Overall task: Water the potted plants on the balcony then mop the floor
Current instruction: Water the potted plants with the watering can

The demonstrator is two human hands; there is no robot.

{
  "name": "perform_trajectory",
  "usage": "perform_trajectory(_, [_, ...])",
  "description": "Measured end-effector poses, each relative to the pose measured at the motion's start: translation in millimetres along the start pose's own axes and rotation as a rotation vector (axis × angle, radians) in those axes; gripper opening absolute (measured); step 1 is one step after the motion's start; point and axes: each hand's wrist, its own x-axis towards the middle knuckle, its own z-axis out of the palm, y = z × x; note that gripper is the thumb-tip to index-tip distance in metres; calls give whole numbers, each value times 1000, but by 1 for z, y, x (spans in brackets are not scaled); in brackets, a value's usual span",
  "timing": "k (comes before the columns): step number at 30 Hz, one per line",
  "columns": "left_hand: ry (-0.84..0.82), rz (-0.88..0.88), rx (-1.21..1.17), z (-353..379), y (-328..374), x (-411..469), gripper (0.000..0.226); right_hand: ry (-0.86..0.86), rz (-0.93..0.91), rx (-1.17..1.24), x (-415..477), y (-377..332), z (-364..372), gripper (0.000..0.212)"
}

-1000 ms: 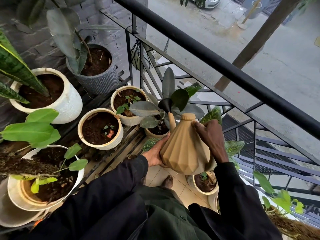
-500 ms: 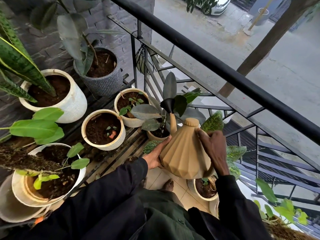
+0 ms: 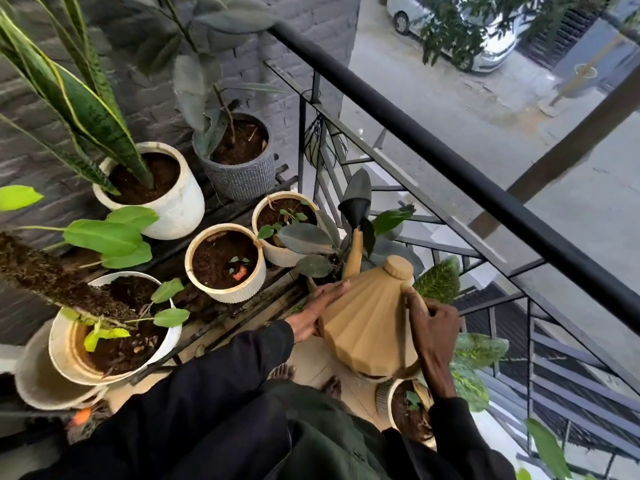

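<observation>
A tan faceted watering can is held in the air above the tiled floor, close to the black balcony railing and tilted toward the plants. Its thin spout rises to a black rose head that sits over the dark leaves of a small rubber plant. The left grip, a bare hand, lies flat against the can's left side with its fingers straight. The right grip is curled round the handle at the can's back. To the left, a slatted rack carries a cream ribbed pot with a tiny seedling, a second cream pot just beside it, a white pot with a snake plant and a grey ribbed pot against the brick wall. Another small pot stands on the floor beneath the can, near the person's bare foot.
</observation>
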Motion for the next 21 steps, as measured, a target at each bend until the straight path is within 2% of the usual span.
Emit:
perform_trajectory(3, [74,53,15,6,1,-2,93,6,-39,30,1,7,-5,60])
perform_trajectory(7, [99,110,-1,13,7,-7,93,3,-52,68,4,10,-9,65])
perform_trajectory(10, [116,150,-34,14,11,-10,85,-24,-88,80,10,1,-11,60])
perform_trajectory(14, [107,188,-85,7,18,-9,92,-51,-105,84,23,-9,-3,50])
perform_trajectory(17, [116,185,-96,-6,26,-7,75,-41,-140,63,30,-19,8,54])
perform_trajectory(19, [134,194,-112,-15,31,-4,66,-41,-166,72,32,-31,16,39])
perform_trajectory(21, [141,194,-143,-26,39,-1,67,-49,-170,80,35,-43,27,28])
